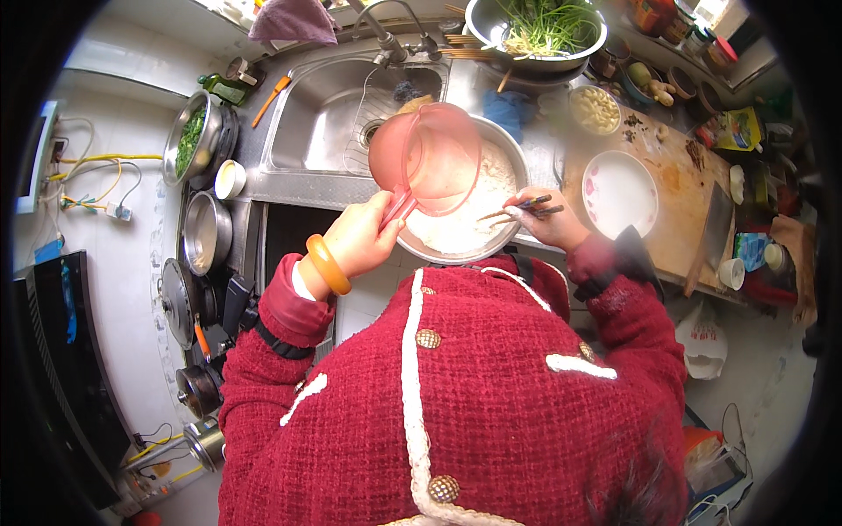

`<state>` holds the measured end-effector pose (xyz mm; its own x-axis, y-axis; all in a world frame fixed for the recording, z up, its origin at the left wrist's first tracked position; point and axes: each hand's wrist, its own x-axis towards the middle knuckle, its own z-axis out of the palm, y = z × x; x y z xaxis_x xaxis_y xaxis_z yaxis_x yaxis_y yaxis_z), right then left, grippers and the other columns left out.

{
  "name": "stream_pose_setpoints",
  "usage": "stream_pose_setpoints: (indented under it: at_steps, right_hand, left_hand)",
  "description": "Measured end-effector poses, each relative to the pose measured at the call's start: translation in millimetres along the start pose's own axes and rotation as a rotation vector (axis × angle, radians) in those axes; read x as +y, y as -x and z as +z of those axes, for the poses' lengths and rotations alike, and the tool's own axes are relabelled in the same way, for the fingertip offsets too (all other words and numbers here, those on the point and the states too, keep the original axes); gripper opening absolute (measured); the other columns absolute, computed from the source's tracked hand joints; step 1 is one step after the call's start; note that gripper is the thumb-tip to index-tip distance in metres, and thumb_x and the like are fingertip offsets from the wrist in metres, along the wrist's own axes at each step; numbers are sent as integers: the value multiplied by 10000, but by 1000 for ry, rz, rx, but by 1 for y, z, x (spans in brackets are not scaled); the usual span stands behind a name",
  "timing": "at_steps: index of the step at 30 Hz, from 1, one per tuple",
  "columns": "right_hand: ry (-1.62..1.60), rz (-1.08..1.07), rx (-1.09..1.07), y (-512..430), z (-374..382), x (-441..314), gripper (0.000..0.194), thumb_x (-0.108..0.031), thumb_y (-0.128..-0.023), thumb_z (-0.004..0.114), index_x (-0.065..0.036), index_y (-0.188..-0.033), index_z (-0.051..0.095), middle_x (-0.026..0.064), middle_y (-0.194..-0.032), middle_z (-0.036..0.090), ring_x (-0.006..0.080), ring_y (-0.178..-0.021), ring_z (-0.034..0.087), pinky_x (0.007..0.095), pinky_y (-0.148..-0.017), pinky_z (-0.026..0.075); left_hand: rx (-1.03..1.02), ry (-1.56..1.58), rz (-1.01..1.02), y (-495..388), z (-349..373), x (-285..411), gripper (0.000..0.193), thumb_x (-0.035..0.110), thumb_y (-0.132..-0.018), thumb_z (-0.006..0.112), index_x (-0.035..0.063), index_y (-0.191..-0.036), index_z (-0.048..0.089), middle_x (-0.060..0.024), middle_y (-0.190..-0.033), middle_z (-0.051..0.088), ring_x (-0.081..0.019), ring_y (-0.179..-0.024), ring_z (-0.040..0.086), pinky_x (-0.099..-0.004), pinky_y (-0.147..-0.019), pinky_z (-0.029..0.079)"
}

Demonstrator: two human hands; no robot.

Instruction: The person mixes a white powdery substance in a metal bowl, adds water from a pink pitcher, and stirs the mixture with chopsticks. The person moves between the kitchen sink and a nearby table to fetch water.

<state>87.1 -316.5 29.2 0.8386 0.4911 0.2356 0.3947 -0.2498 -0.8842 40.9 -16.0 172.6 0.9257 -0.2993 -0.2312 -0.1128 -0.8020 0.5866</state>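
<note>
My left hand (362, 240) grips the handle of a translucent pink plastic ladle (395, 151), tilted over a metal basin (523, 158). The basin holds a white, flour-like mass (454, 233), smooth near me and lumpier at the far right. Part of it shows through the ladle's wall. In my right hand (549, 220) is a pair of chopsticks (526, 204), their tips reaching over the basin's right side onto the flour. Whether liquid is running from the ladle cannot be made out.
Behind the basin lies a stainless steel sink (316, 118) with a faucet (391, 49). A bowl of green stalks (552, 29) stands at the back. On the right, a wooden board (677, 243) carries a white plate (619, 195), a bowl of pale pieces (594, 110) and a cleaver (707, 237).
</note>
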Motion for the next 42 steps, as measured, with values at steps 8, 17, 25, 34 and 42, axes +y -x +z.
stream_pose_setpoints:
  at_steps: [8,17,25,34,42]
  right_hand:
    - [97,-146,313,-48,-12,24,74,-43,-797,660,-13,-864,648,146,-817,639,299,-732,634,327,-642,498]
    - [89,24,145,-22,-9,9,75,-55,-812,660,-7,-869,653,134,-788,644,265,-709,637,321,-641,502]
    - [31,52,49,-1,12,-1,96,-30,-799,670,-12,-892,658,130,-836,651,232,-753,636,314,-683,500]
    - [102,-138,325,-50,3,34,113,-43,-791,667,-22,-900,645,145,-824,642,300,-743,638,333,-646,504]
    - [70,25,152,-22,-2,16,89,-51,-801,673,-14,-879,656,135,-805,649,272,-740,645,320,-652,505]
  left_hand:
    - [12,28,34,0,0,2,223,128,-861,568,-28,-1010,512,-273,-834,621,-453,-811,601,-474,-698,482]
    - [2,-10,12,0,-3,4,228,126,-860,564,-31,-1018,514,-277,-823,620,-452,-804,603,-469,-696,488]
    - [-7,39,-10,-2,-5,-2,285,135,-863,578,-36,-1082,520,-266,-849,639,-430,-815,626,-440,-712,503]
    - [8,-22,25,2,-4,-3,270,136,-858,570,-33,-1061,519,-274,-849,630,-448,-811,610,-468,-708,495]
    - [44,-83,54,1,-2,-7,270,128,-843,570,-26,-1054,502,-284,-790,610,-470,-757,588,-514,-670,465]
